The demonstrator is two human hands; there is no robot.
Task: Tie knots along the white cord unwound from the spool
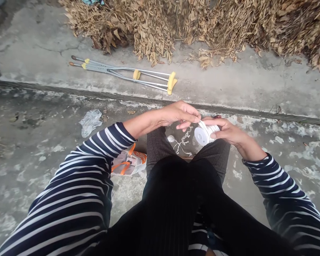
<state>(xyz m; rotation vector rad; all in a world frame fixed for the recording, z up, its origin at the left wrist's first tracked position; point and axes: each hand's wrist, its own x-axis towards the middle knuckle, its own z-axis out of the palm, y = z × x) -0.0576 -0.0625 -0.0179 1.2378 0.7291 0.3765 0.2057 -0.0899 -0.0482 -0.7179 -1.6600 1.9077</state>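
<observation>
Above my right knee, my right hand (226, 131) grips a white spool (201, 136) wound with flat white ribbon, its round end facing left. The fingers of my left hand (182, 114) pinch the loose end of the ribbon (202, 124) just above the spool. The left thumb and index are pressed together, while the lower fingers curl beneath. Between my knees, on the ground, lie a small white ball of string (171, 138) and some tangled white string (181, 144).
A pair of crutches (122, 73) with yellow pads lies on the concrete ledge ahead. Dry leaves (154, 28) are heaped behind it. A crumpled clear plastic bag (91, 122) is on the ground at left. A white bag with orange handles (130, 163) sits beside my left leg.
</observation>
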